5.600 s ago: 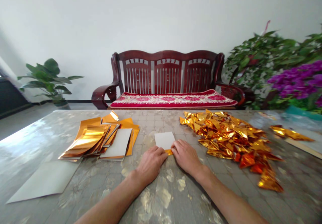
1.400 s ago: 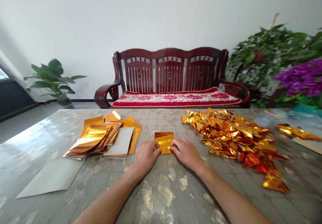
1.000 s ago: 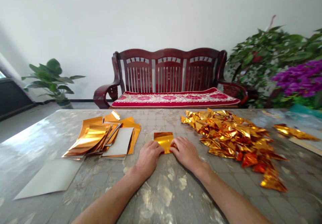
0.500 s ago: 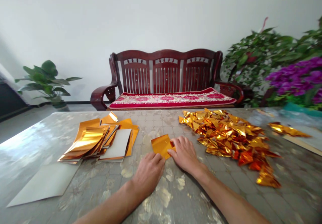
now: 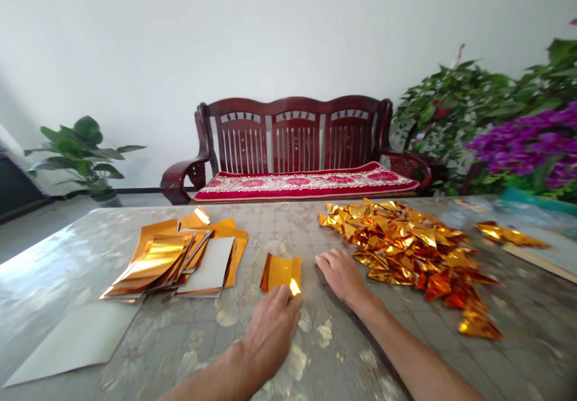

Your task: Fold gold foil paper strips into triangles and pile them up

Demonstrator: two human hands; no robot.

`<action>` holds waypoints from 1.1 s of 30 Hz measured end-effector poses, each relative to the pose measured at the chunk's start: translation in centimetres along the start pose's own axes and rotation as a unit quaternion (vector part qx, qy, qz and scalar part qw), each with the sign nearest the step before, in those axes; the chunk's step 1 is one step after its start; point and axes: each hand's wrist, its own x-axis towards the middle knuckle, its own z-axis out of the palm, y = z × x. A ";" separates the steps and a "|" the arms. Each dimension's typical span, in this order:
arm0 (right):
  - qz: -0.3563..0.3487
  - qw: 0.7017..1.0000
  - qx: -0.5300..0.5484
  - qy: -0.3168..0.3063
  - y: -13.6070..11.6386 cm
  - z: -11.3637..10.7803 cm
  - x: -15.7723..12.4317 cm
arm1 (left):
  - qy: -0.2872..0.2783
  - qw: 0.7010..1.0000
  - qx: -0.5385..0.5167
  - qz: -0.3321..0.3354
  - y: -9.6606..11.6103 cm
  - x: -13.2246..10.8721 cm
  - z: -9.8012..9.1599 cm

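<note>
- While bent over the table (image 5: 171,329), pinching the near edge of the foil (image 5: 279,272) with the left hand (image 5: 270,326), fingertips closed on it.
- Foil at mid-table, folded, gold side out, its far part tipped up off the surface, with a bright glint at the near right corner.
- Right hand (image 5: 340,275) laid palm down on the table, fingers open and slightly spread, holding nothing.
- Parted from the foil by a strip of bare table, and just beside the near-left edge of the pile (image 5: 406,247).
- Pile made of folded, crinkled gold pieces, spread over the right half of the table, with darker orange ones toward its near end.
- Left of the foil, near it but not touching, a fanned stack (image 5: 175,257) of flat gold sheets, one lying white side up on its right.
- Nearer and further left, a lone white sheet (image 5: 67,344) flat on the table.
- Toward the far right, a single gold piece (image 5: 511,235), well apart from the pile.
- Beyond the table, a dark red bench (image 5: 293,142) with a red patterned cushion, against a white wall.
- On the floor at left, a potted plant (image 5: 81,151); at right, green leaves and purple flowers (image 5: 527,142).
</note>
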 end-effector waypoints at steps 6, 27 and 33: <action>-0.013 0.999 0.031 0.006 -2.7 0.4 -1.1 | -0.029 0.999 -0.029 -0.009 0.5 0.6 -0.3; -0.179 0.975 -0.015 0.133 -4.3 -1.0 -1.8 | 0.249 0.943 -0.221 0.007 -5.1 3.0 -0.4; -0.192 0.962 0.026 0.192 -3.2 -2.2 -2.2 | 0.349 0.887 -0.301 0.012 -5.1 2.6 -0.3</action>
